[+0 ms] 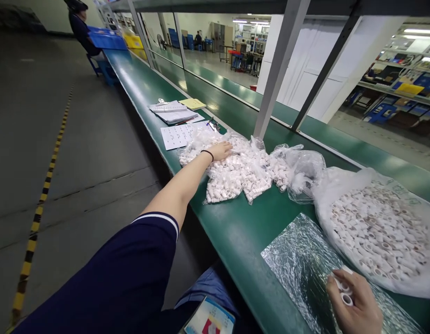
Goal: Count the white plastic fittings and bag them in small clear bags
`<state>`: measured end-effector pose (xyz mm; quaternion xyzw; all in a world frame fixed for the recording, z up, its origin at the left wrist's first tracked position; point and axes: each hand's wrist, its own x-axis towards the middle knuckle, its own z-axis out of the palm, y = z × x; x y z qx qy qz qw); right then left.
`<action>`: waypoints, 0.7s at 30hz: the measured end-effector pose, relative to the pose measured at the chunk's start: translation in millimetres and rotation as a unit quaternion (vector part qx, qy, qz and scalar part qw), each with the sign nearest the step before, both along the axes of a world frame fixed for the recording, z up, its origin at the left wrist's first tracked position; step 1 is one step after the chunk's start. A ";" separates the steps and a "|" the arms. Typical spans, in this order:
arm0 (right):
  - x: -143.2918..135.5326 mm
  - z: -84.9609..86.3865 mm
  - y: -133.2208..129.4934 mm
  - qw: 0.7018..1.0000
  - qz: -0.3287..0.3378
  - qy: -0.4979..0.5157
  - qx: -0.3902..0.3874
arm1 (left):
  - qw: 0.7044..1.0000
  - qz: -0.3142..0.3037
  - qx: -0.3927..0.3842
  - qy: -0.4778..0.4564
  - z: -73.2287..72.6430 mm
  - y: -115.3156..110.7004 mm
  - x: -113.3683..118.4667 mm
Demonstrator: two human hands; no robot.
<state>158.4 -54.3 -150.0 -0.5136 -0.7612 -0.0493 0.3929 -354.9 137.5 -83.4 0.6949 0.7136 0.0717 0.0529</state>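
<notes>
The rings [347, 299] are in your right hand [356, 299], a few of them gathered between curled fingers and thumb, above the flat clear bag [294, 253]. Whether your knuckles touch the film can't be told. A loose curl should serve best: these short, smooth tubes look likely to roll out if squeezed unevenly, and the lowest one sits near your fingertips. Mind the film too; it looks thin and crinkled, so it could slide or cling to your hand.

Your left hand [221, 150] grips nothing that shows; it lies palm down, fingers spread, on the filled bags [223, 185]. Light pressure there would seem enough, as they look slack.

Just beyond the clear bag, the big bag [324, 183] spreads wide with loose rings and crowds your right side. A crumpled bag [307, 169] lies between it and the filled ones. Papers [180, 135] lie against the far left of the pile, so a shove that way could disturb them. A post [279, 69] rises behind the filled bags, limiting reach across the green bench [232, 236].
</notes>
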 end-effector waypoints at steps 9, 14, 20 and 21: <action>-8.5 6.7 -2.2 0.997 0.073 0.024 0.023 | 0.989 -0.142 -0.035 0.005 7.9 10.4 85.5; -11.6 11.9 -2.6 0.996 0.077 0.025 0.034 | 0.989 -0.135 -0.052 0.016 25.1 1.5 123.5; -4.0 21.6 0.9 0.995 0.041 0.084 0.021 | 0.846 -0.399 0.056 -0.349 29.2 -75.9 233.6; -3.0 25.3 1.4 0.995 0.041 0.088 0.022 | 0.796 -0.436 0.007 -0.419 18.9 -96.8 257.0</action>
